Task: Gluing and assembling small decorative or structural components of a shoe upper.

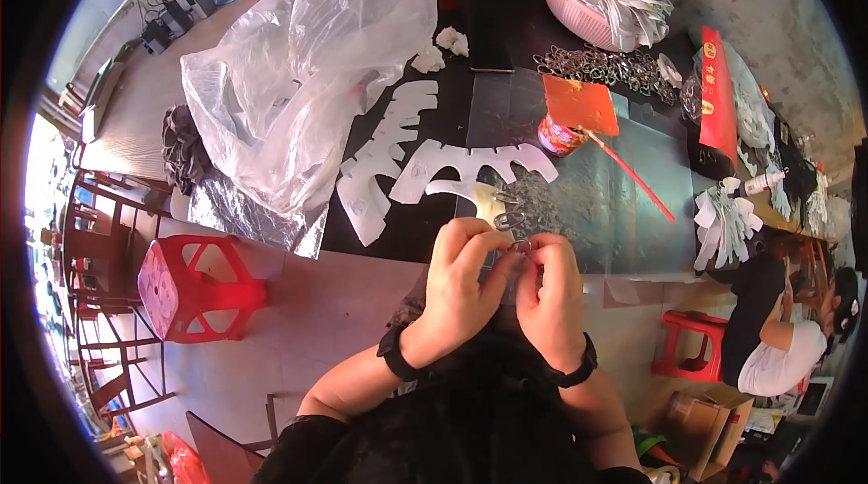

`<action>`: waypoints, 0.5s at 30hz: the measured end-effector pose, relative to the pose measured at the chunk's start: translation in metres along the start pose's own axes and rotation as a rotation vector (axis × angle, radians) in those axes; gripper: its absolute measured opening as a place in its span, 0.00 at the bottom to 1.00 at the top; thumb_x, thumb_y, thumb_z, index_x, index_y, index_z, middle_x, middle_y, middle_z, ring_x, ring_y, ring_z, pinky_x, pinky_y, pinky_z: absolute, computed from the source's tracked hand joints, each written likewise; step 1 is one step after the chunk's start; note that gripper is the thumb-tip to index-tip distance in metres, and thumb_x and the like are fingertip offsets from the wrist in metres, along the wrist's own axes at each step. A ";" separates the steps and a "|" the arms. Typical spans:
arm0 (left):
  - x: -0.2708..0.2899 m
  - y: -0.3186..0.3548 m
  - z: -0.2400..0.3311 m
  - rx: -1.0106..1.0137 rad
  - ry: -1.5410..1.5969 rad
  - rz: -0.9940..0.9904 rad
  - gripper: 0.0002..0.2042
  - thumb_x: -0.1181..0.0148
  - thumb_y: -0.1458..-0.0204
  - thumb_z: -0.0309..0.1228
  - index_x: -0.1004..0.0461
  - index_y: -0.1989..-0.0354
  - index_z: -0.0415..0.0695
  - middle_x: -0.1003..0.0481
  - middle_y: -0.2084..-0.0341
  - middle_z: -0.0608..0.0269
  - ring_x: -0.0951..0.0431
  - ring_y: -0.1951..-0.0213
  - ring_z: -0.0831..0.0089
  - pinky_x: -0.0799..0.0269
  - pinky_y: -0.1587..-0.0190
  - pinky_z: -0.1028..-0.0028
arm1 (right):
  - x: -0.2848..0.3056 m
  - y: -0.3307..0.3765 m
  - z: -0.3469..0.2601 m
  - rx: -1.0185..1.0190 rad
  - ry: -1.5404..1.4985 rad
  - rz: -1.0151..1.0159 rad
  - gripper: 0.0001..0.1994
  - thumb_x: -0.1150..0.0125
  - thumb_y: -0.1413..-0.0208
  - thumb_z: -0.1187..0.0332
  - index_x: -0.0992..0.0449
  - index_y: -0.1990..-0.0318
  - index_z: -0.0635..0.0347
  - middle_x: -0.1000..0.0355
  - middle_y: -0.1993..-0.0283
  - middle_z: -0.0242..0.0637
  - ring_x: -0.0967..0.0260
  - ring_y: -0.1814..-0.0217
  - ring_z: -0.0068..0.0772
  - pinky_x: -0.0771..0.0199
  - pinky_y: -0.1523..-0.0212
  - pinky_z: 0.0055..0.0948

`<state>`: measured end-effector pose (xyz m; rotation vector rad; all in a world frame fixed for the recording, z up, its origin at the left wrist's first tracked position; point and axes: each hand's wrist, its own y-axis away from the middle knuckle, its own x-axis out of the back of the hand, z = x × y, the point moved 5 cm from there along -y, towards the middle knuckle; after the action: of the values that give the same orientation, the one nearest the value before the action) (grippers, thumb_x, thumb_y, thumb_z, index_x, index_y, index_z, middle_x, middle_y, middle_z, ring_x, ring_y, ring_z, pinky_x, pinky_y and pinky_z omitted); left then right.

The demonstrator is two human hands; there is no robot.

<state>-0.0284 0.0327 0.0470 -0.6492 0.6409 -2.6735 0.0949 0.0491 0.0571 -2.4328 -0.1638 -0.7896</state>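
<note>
My left hand (459,278) and my right hand (548,283) are pressed close together at the near edge of the dark table (425,226). Both pinch a small metal ring clip (518,247) with a clear plastic piece between the fingertips. Just beyond my fingers lie two more metal clips (506,211) on a pale yellowish piece. White comb-shaped card cutouts (470,169) lie flat on the table ahead, with another row of white cutouts (384,163) to their left. Each wrist wears a black band.
A big clear plastic bag (303,77) covers the table's left. A pink bowl (588,23) of white cutouts, a pile of metal clips (601,66), a red can (559,136) with a red stick, and a phone (491,27) sit farther back. Red stools (194,285) (689,344) flank me; another person (782,339) sits right.
</note>
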 end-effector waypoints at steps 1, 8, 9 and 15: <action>-0.001 0.000 0.000 -0.015 -0.029 -0.004 0.11 0.35 0.60 0.17 0.25 0.66 0.40 0.30 0.66 0.58 0.26 0.66 0.63 0.29 0.66 0.71 | 0.000 0.000 -0.001 0.019 0.007 0.008 0.09 0.48 0.53 0.86 0.39 0.66 0.66 0.34 0.64 0.49 0.34 0.68 0.51 0.32 0.70 0.39; -0.005 0.004 0.009 -0.101 -0.102 0.049 0.10 0.36 0.59 0.16 0.26 0.67 0.39 0.30 0.68 0.59 0.26 0.70 0.64 0.28 0.70 0.70 | -0.001 0.002 -0.005 0.023 0.045 0.003 0.08 0.48 0.53 0.86 0.38 0.67 0.66 0.35 0.63 0.48 0.34 0.68 0.50 0.33 0.72 0.40; -0.006 0.004 0.009 -0.104 -0.110 0.049 0.10 0.36 0.59 0.16 0.26 0.67 0.39 0.30 0.68 0.59 0.26 0.70 0.64 0.28 0.70 0.70 | -0.001 0.002 -0.005 0.011 0.035 0.006 0.08 0.48 0.53 0.86 0.38 0.68 0.66 0.35 0.63 0.48 0.34 0.69 0.50 0.33 0.72 0.40; -0.010 -0.003 -0.003 -0.046 0.034 -0.046 0.10 0.36 0.61 0.16 0.27 0.69 0.39 0.30 0.69 0.59 0.26 0.71 0.64 0.27 0.70 0.73 | -0.001 0.007 0.007 -0.068 -0.069 0.014 0.07 0.48 0.51 0.85 0.36 0.68 0.66 0.33 0.65 0.46 0.34 0.69 0.45 0.32 0.72 0.36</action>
<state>-0.0223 0.0404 0.0423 -0.6388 0.7062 -2.7256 0.0993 0.0478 0.0481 -2.5238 -0.1482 -0.7155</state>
